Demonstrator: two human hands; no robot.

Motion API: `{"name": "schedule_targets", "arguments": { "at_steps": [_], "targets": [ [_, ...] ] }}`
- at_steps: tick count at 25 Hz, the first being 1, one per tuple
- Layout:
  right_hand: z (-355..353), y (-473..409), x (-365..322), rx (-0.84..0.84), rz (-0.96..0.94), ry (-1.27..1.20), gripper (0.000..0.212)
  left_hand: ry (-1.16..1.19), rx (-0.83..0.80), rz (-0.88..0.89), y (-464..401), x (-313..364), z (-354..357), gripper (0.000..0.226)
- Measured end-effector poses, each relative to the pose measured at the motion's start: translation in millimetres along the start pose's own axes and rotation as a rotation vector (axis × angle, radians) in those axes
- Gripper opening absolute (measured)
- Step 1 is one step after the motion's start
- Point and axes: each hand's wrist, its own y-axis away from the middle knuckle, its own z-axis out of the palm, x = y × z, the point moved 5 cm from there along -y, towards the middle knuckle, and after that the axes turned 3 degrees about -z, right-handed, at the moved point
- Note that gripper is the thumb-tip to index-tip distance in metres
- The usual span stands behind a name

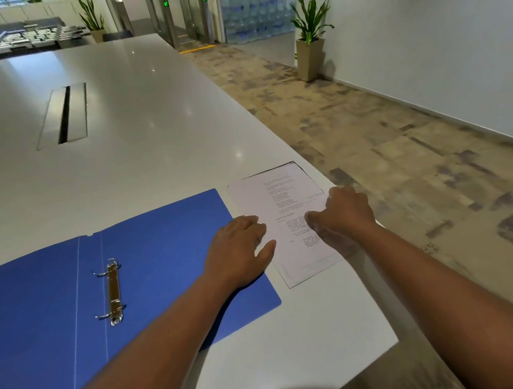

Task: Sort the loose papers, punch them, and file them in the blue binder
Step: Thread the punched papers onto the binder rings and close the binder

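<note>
Both hands lie on the printed papers (285, 219) at the near right edge of the white table (150, 135), just right of the open blue binder (161, 258). On the left hand (238, 251) the fingers are loosely curved, tips and spread thumb touching the sheet's left edge. On the right hand (343, 211) they curl down onto the right side; whether they pinch it I cannot tell.

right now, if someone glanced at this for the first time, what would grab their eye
The open blue binder lying flat on the white table, its metal rings bare. Just right of it, near the table's edge, lie the printed papers, with the left hand and right hand resting on them.
</note>
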Motion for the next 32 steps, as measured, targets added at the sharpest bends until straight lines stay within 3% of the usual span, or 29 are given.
{"name": "schedule_targets", "arguments": {
  "at_steps": [8, 13, 18, 22, 24, 28, 30, 32],
  "targets": [
    [-13, -9, -9, -0.118, 0.061, -0.07, 0.07, -0.031, 0.014, 0.005, -1, 0, 1, 0.049],
    [-12, -12, -14, -0.228, 0.094, -0.469, 0.046, -0.032, 0.017, 0.009, -2, 0, 2, 0.049],
    [-13, -7, -37, -0.516, 0.029, -0.665, 0.068, -0.034, 0.034, 0.007, -2, 0, 2, 0.049],
    [-21, -10, -28, -0.426, 0.116, -1.0, 0.055, -0.012, 0.037, 0.013, -1, -1, 1, 0.049],
    [-29, -15, -21, -0.338, 0.108, -0.863, 0.035, -0.009, 0.038, 0.011, -2, -1, 2, 0.048],
    [-45, -16, -14, -0.243, -0.023, -0.39, 0.03, -0.01, 0.048, 0.011, -2, -1, 3, 0.049],
    [-45, -11, -14, -0.184, -0.076, -0.304, 0.009, -0.004, 0.051, 0.007, -1, -1, 1, 0.05],
    [-45, -8, -13, -0.131, -0.108, -0.328, 0.013, 0.02, 0.021, -0.008, -1, -1, 1, 0.051]
  ]
}}
